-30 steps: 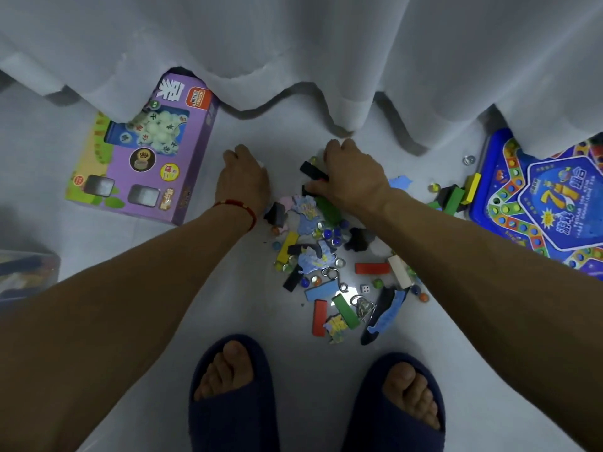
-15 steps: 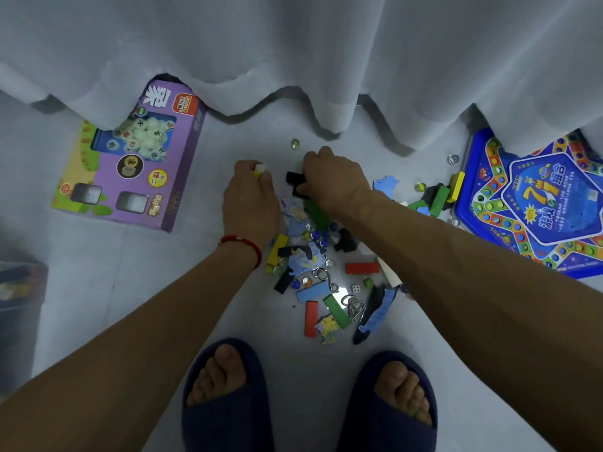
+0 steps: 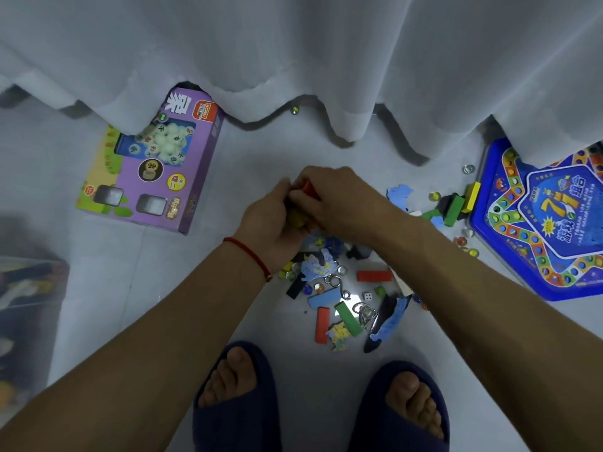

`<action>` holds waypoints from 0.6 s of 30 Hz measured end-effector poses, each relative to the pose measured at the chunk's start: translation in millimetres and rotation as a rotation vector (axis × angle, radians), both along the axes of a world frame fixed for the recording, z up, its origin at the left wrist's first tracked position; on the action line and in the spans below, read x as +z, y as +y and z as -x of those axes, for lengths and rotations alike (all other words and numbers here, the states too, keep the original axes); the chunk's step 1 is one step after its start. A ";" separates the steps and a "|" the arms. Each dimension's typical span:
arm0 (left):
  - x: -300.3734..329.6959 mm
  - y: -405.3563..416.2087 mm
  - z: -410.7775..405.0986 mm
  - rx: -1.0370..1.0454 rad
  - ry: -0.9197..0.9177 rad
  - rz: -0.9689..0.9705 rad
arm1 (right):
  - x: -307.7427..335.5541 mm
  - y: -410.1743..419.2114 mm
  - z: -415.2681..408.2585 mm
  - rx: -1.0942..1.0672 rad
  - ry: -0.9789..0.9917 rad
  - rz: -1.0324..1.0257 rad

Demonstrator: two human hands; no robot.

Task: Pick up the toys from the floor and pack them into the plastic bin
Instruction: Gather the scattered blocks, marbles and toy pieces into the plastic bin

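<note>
Both hands meet above the toy pile [image 3: 339,298] — the left hand [image 3: 274,223] curls round a yellow block [image 3: 296,217], the right hand [image 3: 332,203] pinches a red block [image 3: 308,190] against it. The plastic bin [image 3: 29,321] sits at far left, well apart, blurred.

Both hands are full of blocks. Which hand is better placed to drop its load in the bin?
Left, probably. The plastic bin sits at the frame's left edge, on the left hand's side; the right hand would have to cross the body.
</note>
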State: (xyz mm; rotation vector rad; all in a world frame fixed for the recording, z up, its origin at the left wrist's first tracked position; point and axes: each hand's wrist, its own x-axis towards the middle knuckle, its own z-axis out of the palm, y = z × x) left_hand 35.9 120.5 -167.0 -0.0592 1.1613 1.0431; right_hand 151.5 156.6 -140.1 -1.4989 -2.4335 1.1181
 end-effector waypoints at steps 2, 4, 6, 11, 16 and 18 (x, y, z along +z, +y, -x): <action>-5.2 -4.9 2.4 0.023 0.007 0.037 | -5.7 -7.8 2.1 -0.046 0.030 0.017; -7.8 -5.4 5.1 0.029 0.020 0.050 | -7.9 -8.5 1.8 -0.130 0.101 -0.011; -5.5 0.0 12.1 0.083 0.007 0.084 | -9.9 1.9 -2.0 -0.259 0.133 -0.042; -0.2 22.5 48.6 0.095 -0.008 0.013 | -28.0 63.7 -7.3 -0.227 -0.140 -0.110; -1.1 26.6 72.0 0.082 -0.053 -0.098 | -33.4 121.3 34.7 0.084 -0.214 -0.365; -3.8 19.6 76.5 0.114 -0.064 -0.073 | -45.0 139.0 57.3 0.104 -0.238 -0.382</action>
